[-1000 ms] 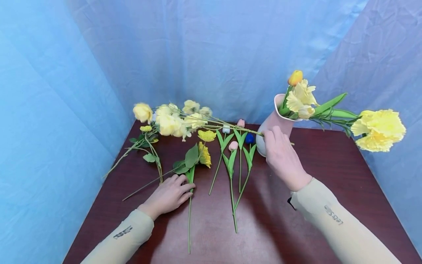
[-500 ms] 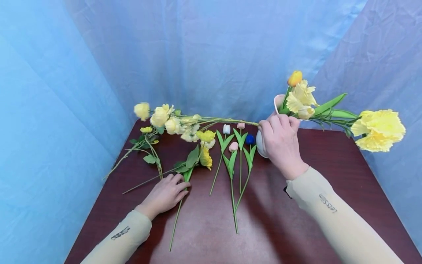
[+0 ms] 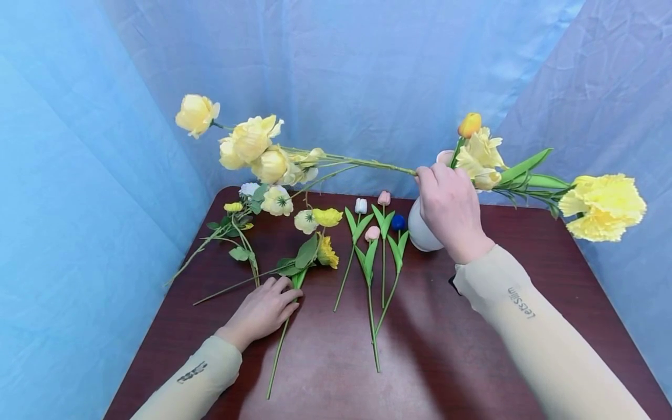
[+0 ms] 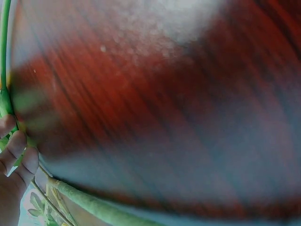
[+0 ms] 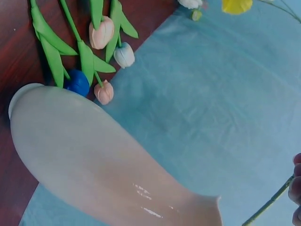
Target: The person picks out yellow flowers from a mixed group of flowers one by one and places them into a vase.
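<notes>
My right hand (image 3: 448, 201) grips the stalk of a branched spray of pale yellow artificial flowers (image 3: 252, 140), held in the air with blooms to the left. The stalk's lower end (image 5: 268, 202) sticks out below the fingers, near the vase mouth in the right wrist view. Behind this hand stands a pink-and-white vase (image 3: 424, 227), holding an orange-yellow tulip (image 3: 469, 125) and ruffled yellow flowers (image 3: 602, 207). My left hand (image 3: 262, 312) rests low on the table, its fingers bent around a green leafy flower stem (image 3: 278, 356). The bloom of that stem cannot be made out.
Pink, white and blue tulips (image 3: 398, 222) lie mid-table. Yellow flowers with darker leaves (image 3: 307, 252) lie beyond the left hand, and further leafy stems (image 3: 238, 254) lie at the left. Blue cloth (image 3: 341, 70) hangs around the table (image 3: 420, 373).
My right hand has lifted the pale yellow spray off the other flowers, up before the vase. The left hand shifted slightly left, swinging its green stem's lower end left, then stayed put.
</notes>
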Demonstrator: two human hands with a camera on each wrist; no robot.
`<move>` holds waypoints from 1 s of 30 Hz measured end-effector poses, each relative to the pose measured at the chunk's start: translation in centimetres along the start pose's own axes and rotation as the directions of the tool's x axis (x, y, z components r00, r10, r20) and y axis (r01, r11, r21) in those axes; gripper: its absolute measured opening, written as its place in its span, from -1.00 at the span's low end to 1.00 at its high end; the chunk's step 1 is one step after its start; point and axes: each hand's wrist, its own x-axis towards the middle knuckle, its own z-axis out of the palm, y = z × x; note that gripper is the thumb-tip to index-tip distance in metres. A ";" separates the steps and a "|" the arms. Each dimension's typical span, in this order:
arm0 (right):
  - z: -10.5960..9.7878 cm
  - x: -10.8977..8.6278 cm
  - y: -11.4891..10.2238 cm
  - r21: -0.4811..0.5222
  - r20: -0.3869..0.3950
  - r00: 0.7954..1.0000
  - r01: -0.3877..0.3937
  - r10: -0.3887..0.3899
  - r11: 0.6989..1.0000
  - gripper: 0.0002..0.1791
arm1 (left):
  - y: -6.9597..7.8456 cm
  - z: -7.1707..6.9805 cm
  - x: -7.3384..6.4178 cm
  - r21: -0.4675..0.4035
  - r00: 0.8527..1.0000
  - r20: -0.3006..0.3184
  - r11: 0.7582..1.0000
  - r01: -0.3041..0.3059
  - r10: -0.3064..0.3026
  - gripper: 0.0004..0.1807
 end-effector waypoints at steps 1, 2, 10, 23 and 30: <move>0.0 0.2 0.1 0.004 0.004 1.000 -0.006 0.006 1.000 -0.79 | 0.0 0.0 0.0 -0.001 1.000 -0.001 1.000 0.002 -0.002 -0.76; 0.0 0.4 0.3 0.011 0.002 1.000 -0.015 0.015 1.000 -0.79 | 0.0 0.0 0.0 -0.003 1.000 -0.003 1.000 0.005 -0.005 -0.77; 0.2 1.2 1.2 0.060 0.072 0.989 -0.132 0.127 0.989 -0.76 | 0.2 0.1 0.1 -0.015 1.000 -0.011 1.000 0.026 -0.026 -0.78; 0.8 0.1 2.3 0.035 0.213 0.926 -0.326 0.311 0.945 -0.74 | 0.2 0.4 0.1 -0.018 0.999 -0.015 0.999 0.028 -0.028 -0.77; 1.0 -0.2 2.7 0.005 0.292 0.879 -0.396 0.378 0.918 -0.78 | 0.0 0.8 0.1 -0.011 0.999 -0.029 1.000 0.024 -0.024 -0.77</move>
